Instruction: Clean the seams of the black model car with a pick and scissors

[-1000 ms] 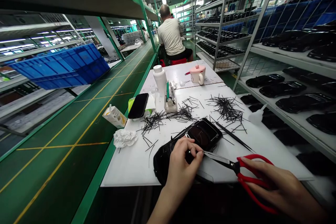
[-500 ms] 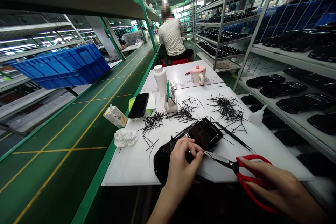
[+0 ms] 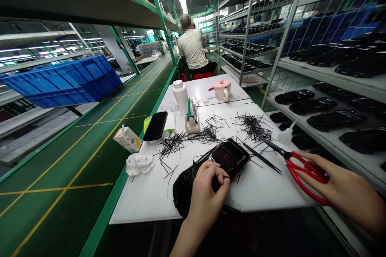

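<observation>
A black model car [image 3: 230,154] lies at a slant on the white worktop [image 3: 141,204]. Over its near side is my left hand [image 3: 208,184], thumb and fingertips pinched together. A tiny dark bit shows at those fingertips, too small to name. Scissors with red handles [image 3: 306,172] are in my right hand [image 3: 340,180], fingers through the loops, blades pointing left toward a heap of thin black strips [image 3: 253,126]. Black tweezers [image 3: 262,158] lie between the car and the scissors. More thin black strips [image 3: 173,144] are scattered beyond the car.
Left of the worktop runs a green conveyor belt [image 3: 99,140]. A phone [image 3: 155,126], a drink carton [image 3: 128,138], crumpled tissue [image 3: 139,164], a white bottle [image 3: 180,96] and a lidded mug [image 3: 222,90] stand around. Racks of black model cars [image 3: 336,120] line the right. Ahead sits a person [image 3: 193,48].
My right hand has drawn the scissors away from my left fingertips, to the right and slightly up. The left hand keeps its pinch over the car. The whole view has shifted a little.
</observation>
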Demonstrator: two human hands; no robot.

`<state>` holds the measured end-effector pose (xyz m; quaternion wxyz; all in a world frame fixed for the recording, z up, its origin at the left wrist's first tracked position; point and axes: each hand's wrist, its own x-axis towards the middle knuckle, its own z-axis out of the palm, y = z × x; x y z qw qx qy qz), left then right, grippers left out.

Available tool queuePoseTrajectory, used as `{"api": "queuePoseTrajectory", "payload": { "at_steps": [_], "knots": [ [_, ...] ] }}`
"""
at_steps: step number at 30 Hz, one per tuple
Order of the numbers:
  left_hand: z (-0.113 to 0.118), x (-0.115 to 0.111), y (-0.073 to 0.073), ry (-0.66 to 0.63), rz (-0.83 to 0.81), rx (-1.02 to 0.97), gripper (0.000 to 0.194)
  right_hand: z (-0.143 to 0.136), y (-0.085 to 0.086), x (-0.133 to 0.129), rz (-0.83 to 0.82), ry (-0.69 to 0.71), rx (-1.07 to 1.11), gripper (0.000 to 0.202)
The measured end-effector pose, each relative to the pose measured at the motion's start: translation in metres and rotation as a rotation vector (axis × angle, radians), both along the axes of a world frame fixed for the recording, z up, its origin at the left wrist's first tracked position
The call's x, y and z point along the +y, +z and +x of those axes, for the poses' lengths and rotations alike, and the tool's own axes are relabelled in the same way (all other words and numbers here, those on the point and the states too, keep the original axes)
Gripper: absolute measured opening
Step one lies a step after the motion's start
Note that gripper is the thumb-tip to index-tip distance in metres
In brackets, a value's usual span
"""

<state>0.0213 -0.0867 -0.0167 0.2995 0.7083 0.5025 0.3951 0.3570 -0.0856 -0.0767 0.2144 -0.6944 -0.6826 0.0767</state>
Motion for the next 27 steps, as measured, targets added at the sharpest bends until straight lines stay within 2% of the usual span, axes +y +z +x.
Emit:
{"api": "queuePoseTrajectory", "payload": {
  "at_steps": [4, 9, 12, 14, 16, 18, 21, 24, 27],
  "knots": [
    [-0.001, 0.003, 0.004, -0.077, 0.069, 0.161, 0.021, -0.008, 0.011, 0.023, -0.041, 0.038, -0.035, 0.042],
    [-0.003, 0.01, 0.015, -0.251, 0.114, 0.347, 0.016, -0.025, 0.01, 0.034, 0.003, 0.115, 0.112, 0.036],
    [-0.002, 0.013, 0.018, -0.286, 0.148, 0.44, 0.017, -0.021, 0.007, 0.046, 0.1, -0.025, 0.277, 0.032],
    [-0.002, 0.015, 0.016, -0.285, 0.156, 0.432, 0.017, -0.016, 0.005, 0.059, 0.215, -0.16, 0.378, 0.039],
    [-0.005, 0.016, 0.014, -0.274, 0.153, 0.377, 0.016, -0.01, 0.003, 0.076, 0.257, -0.196, 0.433, 0.049],
    [-0.01, 0.017, 0.011, -0.241, 0.151, 0.313, 0.014, -0.007, 0.003, 0.091, 0.21, -0.123, 0.466, 0.049],
    [-0.021, 0.017, 0.007, -0.172, 0.144, 0.241, 0.013, -0.008, 0.008, 0.104, 0.11, 0.008, 0.518, 0.03],
    [-0.028, 0.014, 0.003, -0.113, 0.097, 0.183, 0.011, -0.02, 0.018, 0.094, 0.089, 0.068, 0.591, 0.029],
    [-0.03, 0.009, 0.0, -0.062, 0.031, 0.101, 0.012, -0.048, 0.028, 0.067, 0.116, 0.127, 0.756, 0.039]
  ]
}}
